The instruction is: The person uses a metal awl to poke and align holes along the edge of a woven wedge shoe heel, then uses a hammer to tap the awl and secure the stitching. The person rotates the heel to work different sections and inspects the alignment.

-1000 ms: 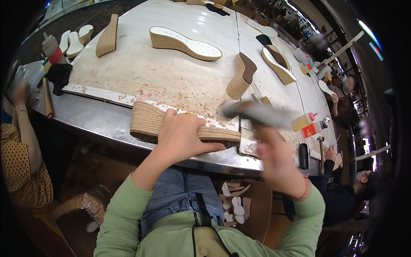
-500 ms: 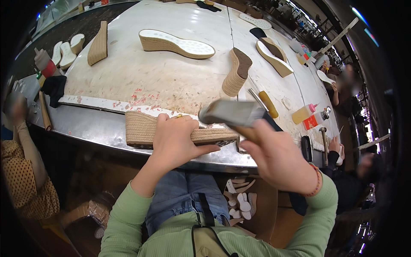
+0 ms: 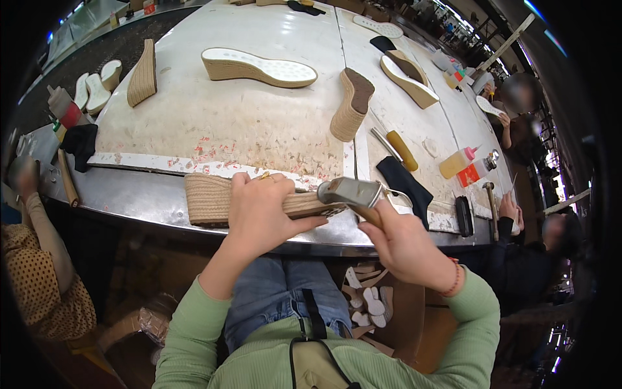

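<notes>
A wedge sole (image 3: 206,200) wrapped in braided rope lies on its side at the table's front edge. My left hand (image 3: 259,211) is closed around its middle, thumb pointing right along the near side. In my right hand (image 3: 408,243) is a hammer (image 3: 353,192), gripped by its wooden handle close to the metal head. The head is over the thin right end of the sole and hides part of it. Whether the two touch, I cannot tell. Just beyond the hammer lies a black cloth piece (image 3: 407,188).
More wedge soles (image 3: 259,67) stand about the white table (image 3: 194,123). A yellow-handled tool (image 3: 403,151) and glue bottles (image 3: 457,163) lie to the right. Co-workers sit at both sides, one with a hand (image 3: 508,209) near another hammer. Below is a box of soles (image 3: 374,305).
My right hand has come down and left, bringing the hammer's head lower onto the sole's thin end. My left hand keeps its hold. The whole view has shifted slightly.
</notes>
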A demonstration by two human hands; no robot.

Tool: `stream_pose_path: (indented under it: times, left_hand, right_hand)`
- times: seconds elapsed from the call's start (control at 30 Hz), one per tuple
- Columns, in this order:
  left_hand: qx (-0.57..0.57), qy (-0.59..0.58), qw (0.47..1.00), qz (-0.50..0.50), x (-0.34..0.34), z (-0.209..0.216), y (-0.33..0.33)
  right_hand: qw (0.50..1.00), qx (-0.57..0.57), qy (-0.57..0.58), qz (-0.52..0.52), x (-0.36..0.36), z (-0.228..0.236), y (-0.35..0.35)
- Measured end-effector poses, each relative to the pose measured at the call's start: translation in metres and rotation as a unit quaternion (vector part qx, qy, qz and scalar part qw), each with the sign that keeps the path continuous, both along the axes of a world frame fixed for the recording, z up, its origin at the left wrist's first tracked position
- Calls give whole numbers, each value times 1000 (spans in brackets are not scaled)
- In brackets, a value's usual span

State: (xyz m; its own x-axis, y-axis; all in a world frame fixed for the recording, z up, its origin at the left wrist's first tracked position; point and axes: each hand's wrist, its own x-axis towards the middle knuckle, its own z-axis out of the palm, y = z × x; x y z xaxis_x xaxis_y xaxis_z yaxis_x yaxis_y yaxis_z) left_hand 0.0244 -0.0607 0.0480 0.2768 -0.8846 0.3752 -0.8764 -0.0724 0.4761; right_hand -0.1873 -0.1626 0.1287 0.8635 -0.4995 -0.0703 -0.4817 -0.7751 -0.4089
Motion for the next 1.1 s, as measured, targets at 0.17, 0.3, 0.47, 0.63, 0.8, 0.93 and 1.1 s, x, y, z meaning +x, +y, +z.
stream_pose_path:
  times: [0.17,0.3,0.47,0.63,0.8,0.93,1.1]
  left_hand:
    - [-29,-27,999,5,3,-6,11]
    - [-62,-36,997,14,3,-8,9]
    - [-91,-13,995,22,1,-17,9]
    - [-162,43,986,3,2,-15,9]
    - [-163,68,984,-27,6,-17,20]
    - [-156,94,983,-37,-6,-2,29]
    - [-158,77,982,-66,-18,21,51]
  right_hand:
    - [980,-2,-192,49,-12,3,14]
    - [984,46,-159,-66,-25,-34,-8]
    - [941,-84,-217,-245,-60,-51,-76]
    - [910,-232,-152,-307,-100,-90,-172]
    - [902,-248,-102,-338,-104,-105,-187]
    - [869,-384,-145,-275,-109,-101,-183]
    - [929,-31,-297,-217,-68,-61,-103]
